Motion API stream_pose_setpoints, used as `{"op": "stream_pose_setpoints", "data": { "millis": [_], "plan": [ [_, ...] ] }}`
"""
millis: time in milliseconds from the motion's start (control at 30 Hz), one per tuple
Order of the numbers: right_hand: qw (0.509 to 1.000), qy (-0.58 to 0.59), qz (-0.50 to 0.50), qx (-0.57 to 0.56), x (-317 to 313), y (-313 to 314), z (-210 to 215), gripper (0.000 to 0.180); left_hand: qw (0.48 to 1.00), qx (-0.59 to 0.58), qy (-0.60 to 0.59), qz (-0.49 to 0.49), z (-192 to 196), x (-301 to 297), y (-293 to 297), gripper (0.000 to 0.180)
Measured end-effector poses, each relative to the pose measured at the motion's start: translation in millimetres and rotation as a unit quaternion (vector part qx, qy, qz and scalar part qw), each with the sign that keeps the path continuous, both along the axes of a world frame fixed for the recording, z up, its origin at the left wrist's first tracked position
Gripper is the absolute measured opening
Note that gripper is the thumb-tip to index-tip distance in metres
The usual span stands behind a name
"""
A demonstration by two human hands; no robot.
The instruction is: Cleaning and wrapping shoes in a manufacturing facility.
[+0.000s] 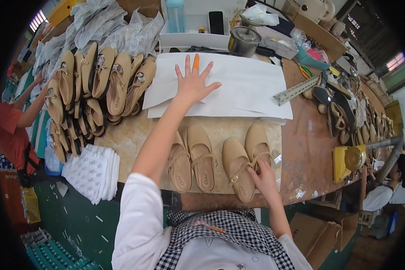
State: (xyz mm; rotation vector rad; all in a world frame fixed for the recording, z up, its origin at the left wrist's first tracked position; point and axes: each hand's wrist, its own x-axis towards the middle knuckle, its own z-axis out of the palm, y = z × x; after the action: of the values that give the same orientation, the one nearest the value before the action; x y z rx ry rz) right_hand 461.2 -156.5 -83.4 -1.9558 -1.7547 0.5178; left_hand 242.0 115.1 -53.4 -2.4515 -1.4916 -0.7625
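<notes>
My left hand [194, 85] lies with fingers spread on a stack of white paper sheets [252, 85]; an orange cover sits on one finger. Below it, a pair of tan strapped mule shoes stands on the table: the outer one [180, 173] is partly behind my left forearm, the other [205, 173] beside it. To the right is a second pair. My right hand [264, 180] closes on the strap side of the nearer, tilted shoe [240, 180], whose buckle shows. Its mate [257, 139] lies just behind, touching it. My right fingertips are partly hidden.
Many tan shoes [117, 90] are piled at left, with crumpled tissue [94, 27] behind and folded printed tissue [94, 173] below. A slotted metal bar [297, 90] rests on the paper's right end. A metal can [244, 41] stands behind. Other people work at both sides.
</notes>
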Motion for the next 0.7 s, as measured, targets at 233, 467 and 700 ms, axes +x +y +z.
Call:
{"op": "stream_pose_setpoints", "data": {
  "millis": [233,467,700],
  "plan": [
    [0.936,0.306,-0.155,0.075,6,-25,43,0.051,0.981,-0.048,-0.163,-0.089,-24,40,-31,0.032],
    [0.492,0.862,-0.060,-0.107,0,4,25,0.055,0.893,-0.051,-0.270,-0.356,52,38,-188,0.018],
    [0.793,0.541,-0.049,-0.275,0,-16,35,0.031,0.878,-0.208,-0.362,-0.232,26,53,-226,0.027]
  ]
}}
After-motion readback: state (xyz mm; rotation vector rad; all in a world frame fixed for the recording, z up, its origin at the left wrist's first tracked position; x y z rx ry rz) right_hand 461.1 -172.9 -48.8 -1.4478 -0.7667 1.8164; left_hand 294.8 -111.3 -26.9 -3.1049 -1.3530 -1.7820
